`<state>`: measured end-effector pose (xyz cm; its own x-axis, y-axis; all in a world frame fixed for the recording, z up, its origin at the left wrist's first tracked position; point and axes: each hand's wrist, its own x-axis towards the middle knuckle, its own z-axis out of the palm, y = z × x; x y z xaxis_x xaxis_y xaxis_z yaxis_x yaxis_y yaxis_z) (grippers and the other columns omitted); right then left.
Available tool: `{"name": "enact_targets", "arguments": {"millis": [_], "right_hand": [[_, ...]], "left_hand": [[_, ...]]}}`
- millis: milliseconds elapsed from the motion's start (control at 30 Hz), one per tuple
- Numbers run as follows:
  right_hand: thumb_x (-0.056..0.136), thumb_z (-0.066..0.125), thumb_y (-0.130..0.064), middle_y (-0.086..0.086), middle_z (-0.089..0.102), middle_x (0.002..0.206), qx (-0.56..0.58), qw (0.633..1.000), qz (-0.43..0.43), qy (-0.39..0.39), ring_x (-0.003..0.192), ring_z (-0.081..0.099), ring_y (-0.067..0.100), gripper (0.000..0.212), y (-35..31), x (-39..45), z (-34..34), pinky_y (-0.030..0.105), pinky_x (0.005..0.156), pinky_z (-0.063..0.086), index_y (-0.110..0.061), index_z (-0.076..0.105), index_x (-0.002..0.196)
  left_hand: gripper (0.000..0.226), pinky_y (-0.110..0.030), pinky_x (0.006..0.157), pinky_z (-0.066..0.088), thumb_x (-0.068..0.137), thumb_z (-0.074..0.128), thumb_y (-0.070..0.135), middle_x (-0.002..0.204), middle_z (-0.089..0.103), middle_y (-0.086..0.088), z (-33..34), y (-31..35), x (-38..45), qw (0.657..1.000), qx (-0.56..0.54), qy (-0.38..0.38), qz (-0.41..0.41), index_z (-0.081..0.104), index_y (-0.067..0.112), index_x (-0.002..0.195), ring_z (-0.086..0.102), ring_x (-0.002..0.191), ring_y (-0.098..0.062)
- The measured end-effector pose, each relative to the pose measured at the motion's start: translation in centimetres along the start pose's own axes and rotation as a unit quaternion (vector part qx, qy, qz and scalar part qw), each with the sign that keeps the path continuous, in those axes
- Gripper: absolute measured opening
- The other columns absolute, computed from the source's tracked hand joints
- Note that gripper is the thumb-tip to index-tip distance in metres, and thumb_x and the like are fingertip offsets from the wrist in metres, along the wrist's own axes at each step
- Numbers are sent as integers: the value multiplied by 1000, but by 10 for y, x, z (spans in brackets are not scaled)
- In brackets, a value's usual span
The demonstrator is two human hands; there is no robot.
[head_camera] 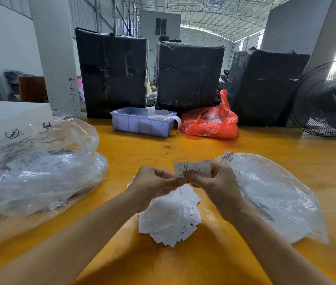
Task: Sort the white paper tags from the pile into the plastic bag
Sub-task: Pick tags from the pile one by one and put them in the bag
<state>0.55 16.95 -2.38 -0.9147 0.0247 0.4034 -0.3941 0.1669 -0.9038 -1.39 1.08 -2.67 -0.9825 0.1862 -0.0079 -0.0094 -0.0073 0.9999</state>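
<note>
Your two forearms enter from the bottom of the frame and converge at its centre, above the yellow table (266,145). Largest of the working items is the clear bag (39,171) at the left of the frame, crumpled and holding printed tags. A second clear bag (270,194) lies at the right, just beside your right hand, its mouth turned toward the centre; this placement probably keeps the drop short. Which bag is the one meant cannot be told. Between the bags, under your wrists, sits the pile of white tags (171,219), fanned loosely so that single pieces can be lifted.

Your left hand (154,182) is curled, thumb and forefinger pressed together on the lower left edge of one tag (193,168). Your right hand (214,179) pinches the same tag at its right side, fingers folded behind it. The tag is held upright above the pile, printed face toward you, likely so that you can read or separate it before bagging.

At the far edge of the table, in the upper middle of the frame, stand a blue bin (142,124) and a red bag (210,122), both well apart from your hands.
</note>
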Motion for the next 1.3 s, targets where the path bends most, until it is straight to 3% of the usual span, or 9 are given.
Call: {"name": "enact_targets", "arguments": {"millis": [100,300,467,600,733,933,1000,1167,1300], "right_hand": [[74,77,-6,5,69,70,-41,999,-15,-6,60,63,7,10,0,-1,2,21,55,50,-3,67,76],[76,76,-11,8,72,78,-66,997,-19,30,74,68,23,13,1,0,1,37,65,55,-3,66,78],[76,76,-10,8,71,79,-70,997,-20,25,72,68,19,12,1,1,0,31,62,55,-5,66,80],[77,76,-8,4,66,70,-86,996,-25,0,58,57,6,12,2,0,1,18,51,44,-2,65,79],[77,76,-9,-3,60,62,-97,995,-21,-6,50,50,-1,14,3,0,0,19,49,39,-8,63,72],[78,74,-6,12,69,71,-30,999,-7,44,69,66,32,12,1,3,-3,44,65,53,-10,62,74],[78,73,-6,13,70,72,-20,998,-11,55,72,66,34,12,-1,4,-4,47,68,53,-11,62,74],[77,75,-10,18,70,77,-44,998,-22,44,74,66,37,14,0,3,-3,49,66,53,-11,62,74],[77,76,-10,10,69,76,-79,996,-30,27,68,67,21,16,2,3,-3,33,57,54,-13,61,72]], "left_hand": [[14,-14,50,47,69,79,7,57,68,0,-1,0,-1,1000,6,1,-1,72,0,79,62,51,-2],[13,-14,50,49,68,79,4,55,67,-1,1,1,-2,1000,14,-6,-6,73,12,60,61,50,-4],[6,-14,54,50,64,80,9,64,71,-5,0,2,-2,1000,-1,-9,-9,76,9,67,64,55,-6],[12,-14,52,49,54,79,14,60,69,-3,-3,4,-2,999,-27,-15,-17,76,10,65,63,55,-7],[7,-14,49,48,65,78,7,59,69,-3,-3,4,-1,999,-31,-23,-26,75,5,71,64,53,-7],[16,-15,56,51,74,74,2,70,71,-6,-2,4,1,996,-56,-36,-52,71,-5,88,67,62,-8],[15,-15,56,51,75,72,2,69,71,-4,-3,3,2,994,-74,-31,-67,71,-5,87,67,61,-7],[19,-14,55,51,75,71,4,71,71,-7,-4,5,1,992,-93,-45,-72,70,-7,91,66,59,-7],[22,-15,54,51,74,71,4,72,71,-7,-4,6,0,991,-100,-52,-76,69,-8,92,65,59,-8]]}}
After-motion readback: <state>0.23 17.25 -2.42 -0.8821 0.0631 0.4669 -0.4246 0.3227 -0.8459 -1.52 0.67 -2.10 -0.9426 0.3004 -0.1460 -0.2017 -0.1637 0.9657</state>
